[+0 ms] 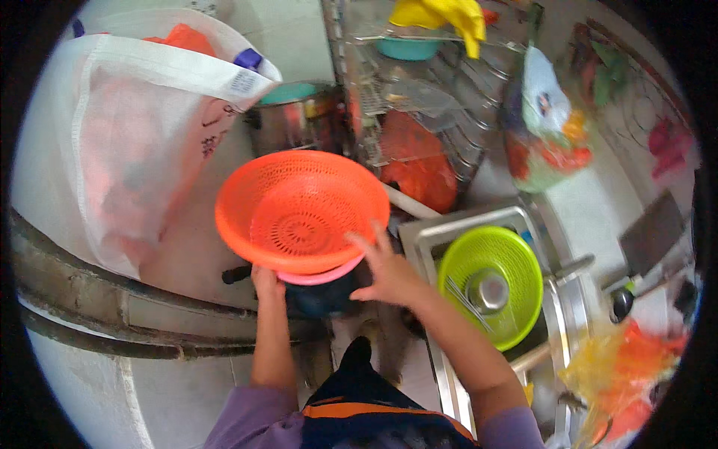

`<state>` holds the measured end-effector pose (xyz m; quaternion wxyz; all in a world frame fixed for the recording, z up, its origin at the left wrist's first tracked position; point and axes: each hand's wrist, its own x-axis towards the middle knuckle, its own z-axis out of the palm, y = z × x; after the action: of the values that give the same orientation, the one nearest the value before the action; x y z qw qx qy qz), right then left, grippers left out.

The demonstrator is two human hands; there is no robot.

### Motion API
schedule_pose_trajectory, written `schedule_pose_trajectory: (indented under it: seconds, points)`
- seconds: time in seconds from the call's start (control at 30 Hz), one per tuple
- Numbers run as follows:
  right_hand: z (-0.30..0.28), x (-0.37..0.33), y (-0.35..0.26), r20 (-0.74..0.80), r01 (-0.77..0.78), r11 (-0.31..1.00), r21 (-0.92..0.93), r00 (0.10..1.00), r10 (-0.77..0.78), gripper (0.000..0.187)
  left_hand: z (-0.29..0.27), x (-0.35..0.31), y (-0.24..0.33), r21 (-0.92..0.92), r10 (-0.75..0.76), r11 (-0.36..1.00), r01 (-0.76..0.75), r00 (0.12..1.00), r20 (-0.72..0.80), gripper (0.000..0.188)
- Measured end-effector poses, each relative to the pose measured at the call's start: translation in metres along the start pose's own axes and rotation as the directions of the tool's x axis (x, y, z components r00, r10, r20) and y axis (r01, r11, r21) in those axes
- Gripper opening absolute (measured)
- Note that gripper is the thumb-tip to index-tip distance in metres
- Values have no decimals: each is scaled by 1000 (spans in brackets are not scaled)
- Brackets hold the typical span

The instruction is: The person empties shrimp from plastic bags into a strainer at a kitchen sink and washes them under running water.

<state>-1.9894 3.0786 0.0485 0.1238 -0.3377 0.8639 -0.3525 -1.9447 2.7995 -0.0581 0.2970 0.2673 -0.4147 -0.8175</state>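
Note:
An orange plastic colander (303, 213) with nothing in it is in front of me, its perforated inside facing up. Under its near edge shows the rim of a pink basin (321, 277). My left hand (268, 283) grips the near left rim from below, its fingertips hidden underneath. At the right rim, my right hand (390, 271) has its fingers spread and the thumb stretched out; whether the fingertips touch the colander I cannot tell. A dark container (321, 297) is partly visible below the basin.
To the right, a steel sink (419, 243) holds a green colander (490, 238) with a metal cup and chopsticks. A white bag (120, 150) stands at the left, near pipes (112, 314). Behind are a metal pot (288, 127) and a wire rack (479, 97).

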Motion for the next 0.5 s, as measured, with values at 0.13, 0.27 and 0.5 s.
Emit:
schedule_pose_trajectory:
  seconds: [0.13, 0.27, 0.5]
  points:
    - [57, -59, 13, -148, -55, 994, -98, 988, 40, 36, -28, -71, -20, -7, -152, 988, 153, 987, 45, 42]
    - [41, -72, -13, -227, 95, 989, -116, 966, -119, 27, -84, -92, -39, 150, -308, 940, 306, 951, -7, 34]
    - [93, 13, -8, -108, 133, 958, -253, 980, -165, 26, -167, -96, -113, 423, -625, 713, 559, 780, 22, 34]
